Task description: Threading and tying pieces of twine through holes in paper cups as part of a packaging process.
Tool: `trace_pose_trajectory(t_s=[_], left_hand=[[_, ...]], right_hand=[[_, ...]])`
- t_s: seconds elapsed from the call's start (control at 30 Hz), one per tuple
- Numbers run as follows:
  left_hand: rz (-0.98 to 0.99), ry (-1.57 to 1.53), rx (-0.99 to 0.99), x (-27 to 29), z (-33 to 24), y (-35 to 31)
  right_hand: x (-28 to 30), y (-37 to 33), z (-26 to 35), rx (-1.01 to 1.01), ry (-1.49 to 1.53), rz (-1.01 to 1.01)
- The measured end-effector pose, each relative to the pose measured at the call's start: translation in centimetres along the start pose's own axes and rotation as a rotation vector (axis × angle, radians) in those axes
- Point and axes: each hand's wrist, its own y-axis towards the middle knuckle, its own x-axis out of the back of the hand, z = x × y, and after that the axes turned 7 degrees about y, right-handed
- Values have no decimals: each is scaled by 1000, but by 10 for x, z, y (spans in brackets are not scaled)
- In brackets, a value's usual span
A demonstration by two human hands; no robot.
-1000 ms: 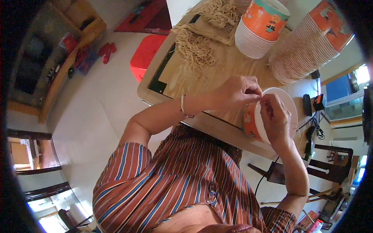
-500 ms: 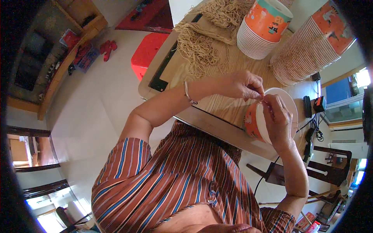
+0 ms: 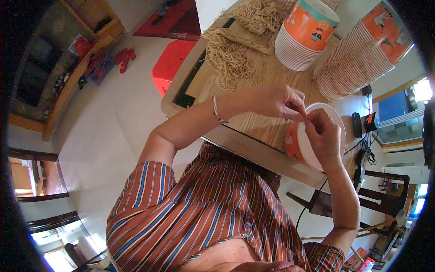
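Observation:
My left hand [image 3: 283,103], with a bangle [image 3: 216,109] on its wrist, pinches its thumb and fingertips together above an orange and white paper bucket [image 3: 294,144]. Fingertip to fingertip with it, my right hand [image 3: 325,136] is also closed in a pinch over the bucket's white inside. Whatever lies between the fingers is too small to make out. The bucket is tilted on its side near the table's front edge, partly covered by my right hand. Tan string [image 3: 229,59] lies in loose heaps on the wooden table [image 3: 253,122], beyond my left forearm.
Two tall stacks of printed paper buckets, one upright [image 3: 299,50] and one leaning [image 3: 355,68] with string across it, stand at the back. Black adapters and cables [image 3: 371,122] lie at the right edge. A red stool [image 3: 170,65] is left of the table, a dark wooden chair [image 3: 385,199] at right.
My two hands stay together over the bucket, with only slight finger movement. The right fingers have shifted a little, and the bucket is nearly unmoved.

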Motion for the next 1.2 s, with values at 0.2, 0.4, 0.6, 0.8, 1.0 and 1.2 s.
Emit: trace_pose_trajectory(t_s=[0.2, 0.4, 0.6, 0.8, 1.0, 1.2], left_hand=[[-30, 128, -56, -1, -5, 1], [-76, 160, -124, -6, -1, 0], [-132, 213, -74, -12, -9, -1], [-226, 159, -32, -22, -5, -2], [-167, -71, 198, -20, -12, -1], [-165, -104, 193, -20, -9, -1]], right_hand=[[7, 6, -3, -187, 201, 88], [17, 9, 14, -572, 541, 162], [20, 8, 4, -531, 611, 234], [21, 5, 6, -519, 608, 221], [17, 1, 3, -511, 652, 198], [17, 0, 3, -523, 655, 190]])
